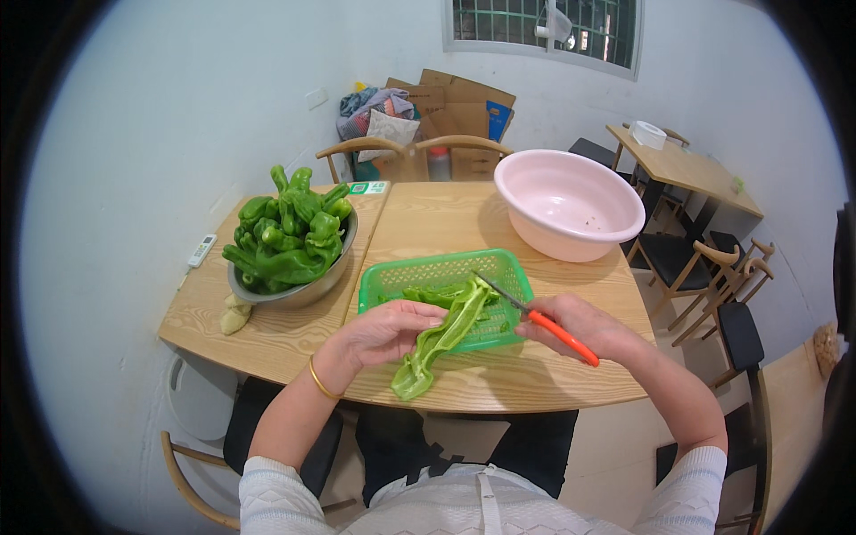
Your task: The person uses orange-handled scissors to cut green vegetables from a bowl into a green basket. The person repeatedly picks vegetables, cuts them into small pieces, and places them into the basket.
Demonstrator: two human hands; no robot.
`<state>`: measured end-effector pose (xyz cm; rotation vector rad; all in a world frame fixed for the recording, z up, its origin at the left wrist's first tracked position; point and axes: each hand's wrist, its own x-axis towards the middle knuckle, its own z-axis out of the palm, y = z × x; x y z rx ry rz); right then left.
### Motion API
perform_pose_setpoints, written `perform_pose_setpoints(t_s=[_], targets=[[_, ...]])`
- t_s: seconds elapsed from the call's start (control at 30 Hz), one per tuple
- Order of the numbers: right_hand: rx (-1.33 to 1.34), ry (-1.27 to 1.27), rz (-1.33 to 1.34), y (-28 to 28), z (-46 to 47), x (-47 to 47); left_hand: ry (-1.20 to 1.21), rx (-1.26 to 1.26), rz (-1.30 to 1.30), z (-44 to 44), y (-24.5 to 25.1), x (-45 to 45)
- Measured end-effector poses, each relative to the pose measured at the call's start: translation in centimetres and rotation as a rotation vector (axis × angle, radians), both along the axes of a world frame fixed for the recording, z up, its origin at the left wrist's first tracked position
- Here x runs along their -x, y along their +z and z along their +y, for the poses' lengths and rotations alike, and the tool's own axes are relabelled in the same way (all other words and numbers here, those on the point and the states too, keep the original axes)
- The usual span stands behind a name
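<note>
My left hand (394,331) holds a long green pepper (438,341) that is slit open, its pale inner side showing. My right hand (568,324) grips scissors with orange handles (562,336), and their dark blades reach to the pepper's upper end. Beneath both lies a green plastic basket (401,267) with cut pepper pieces (435,294) in it. To the left, a metal bowl (314,291) is heaped with whole green peppers (287,227). A pink plastic basin (568,200) stands at the back right, with a few small bits inside.
A piece of ginger (235,314) lies against the metal bowl on the wooden table (428,221). A white remote control (202,251) is at the left wall. Two chair backs (461,142) stand behind the table, with flattened cardboard (461,107) beyond. More chairs and a table are at the right.
</note>
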<state>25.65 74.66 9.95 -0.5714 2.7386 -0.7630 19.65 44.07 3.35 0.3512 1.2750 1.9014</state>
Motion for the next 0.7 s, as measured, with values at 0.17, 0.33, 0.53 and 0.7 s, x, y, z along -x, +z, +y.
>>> perform_pose_setpoints(t_s=[0.17,0.33,0.53,0.7], targets=[[-0.02,-0.042,-0.117,0.65,0.5,0.08,0.01,0.022,0.034,-0.36,-0.07,0.02],[-0.201,0.067,-0.018,0.89,0.91,0.01,0.048,-0.016,0.006,-0.33,0.13,-0.26],[-0.132,0.062,-0.077,0.74,0.3,-0.01,-0.029,-0.034,-0.024,0.55,0.05,-0.53],[-0.125,0.075,-0.083,0.86,0.33,0.07,0.024,-0.029,-0.005,0.46,0.11,-0.33]])
